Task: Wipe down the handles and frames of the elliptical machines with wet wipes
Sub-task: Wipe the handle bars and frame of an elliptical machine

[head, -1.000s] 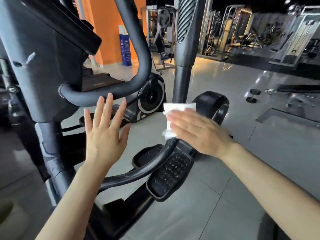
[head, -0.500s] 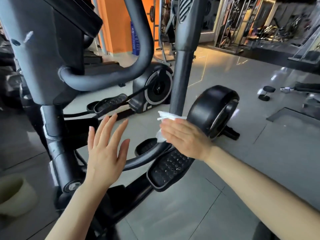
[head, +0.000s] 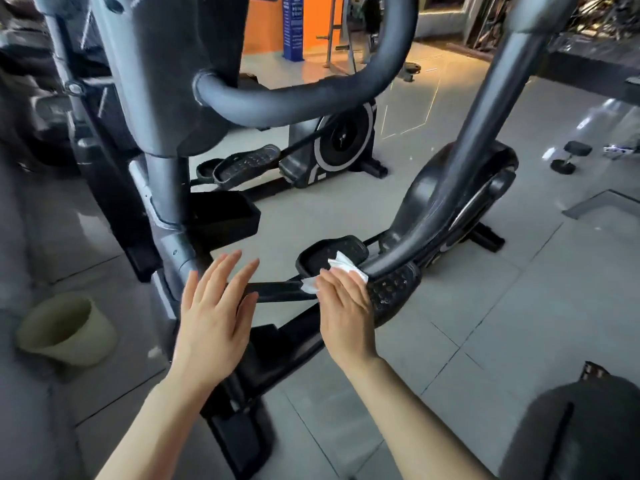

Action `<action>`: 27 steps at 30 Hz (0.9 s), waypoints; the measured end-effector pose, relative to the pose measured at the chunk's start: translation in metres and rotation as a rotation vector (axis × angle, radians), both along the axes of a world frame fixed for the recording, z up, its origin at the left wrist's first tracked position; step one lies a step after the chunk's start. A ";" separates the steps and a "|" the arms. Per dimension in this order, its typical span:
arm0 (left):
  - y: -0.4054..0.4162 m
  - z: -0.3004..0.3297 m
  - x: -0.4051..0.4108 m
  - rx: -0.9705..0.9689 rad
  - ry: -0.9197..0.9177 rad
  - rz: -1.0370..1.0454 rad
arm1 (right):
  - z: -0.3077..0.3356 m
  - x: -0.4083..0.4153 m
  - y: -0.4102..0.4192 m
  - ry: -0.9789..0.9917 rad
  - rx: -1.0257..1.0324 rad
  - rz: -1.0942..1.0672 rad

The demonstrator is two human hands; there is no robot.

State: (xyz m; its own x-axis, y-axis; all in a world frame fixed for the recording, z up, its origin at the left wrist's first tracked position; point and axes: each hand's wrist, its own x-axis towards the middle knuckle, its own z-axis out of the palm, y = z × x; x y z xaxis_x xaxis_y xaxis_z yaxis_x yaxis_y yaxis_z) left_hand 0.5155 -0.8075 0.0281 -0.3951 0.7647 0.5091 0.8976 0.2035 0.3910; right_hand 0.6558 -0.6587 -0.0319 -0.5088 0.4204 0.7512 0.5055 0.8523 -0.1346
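Observation:
A dark grey elliptical machine fills the view, with its upright column (head: pixel 162 188) at left and a curved padded handle (head: pixel 311 95) above. Its swing arm bar (head: pixel 460 174) runs down from the upper right and bends toward the near pedal (head: pixel 394 289). My right hand (head: pixel 346 313) lies flat on the low bend of this bar, pressing a white wet wipe (head: pixel 341 263) against it with straight fingers. My left hand (head: pixel 214 320) hovers beside it, fingers spread, holding nothing. The far pedal (head: pixel 329 252) sits just behind the wipe.
A pale green bucket (head: pixel 65 330) stands on the tiled floor at lower left. A second elliptical (head: pixel 343 143) stands behind. The black flywheel housing (head: pixel 415 195) is at right, and a dumbbell (head: pixel 568 157) lies on the floor beyond. A dark rounded shape (head: pixel 581 431) fills the lower right corner.
My right hand has slid the wipe down the swing arm bar to its low bend by the pedals. My left hand has dropped along with it, and my view has tilted downward.

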 end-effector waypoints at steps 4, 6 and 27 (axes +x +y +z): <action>-0.029 -0.010 -0.032 -0.035 -0.057 -0.052 | 0.004 -0.049 -0.041 0.057 -0.216 0.006; -0.038 -0.011 -0.045 -0.033 -0.110 -0.094 | 0.019 -0.068 -0.063 0.122 -0.435 0.065; 0.009 0.018 -0.026 0.098 -0.877 -0.037 | 0.079 -0.035 -0.070 0.326 -0.812 -0.086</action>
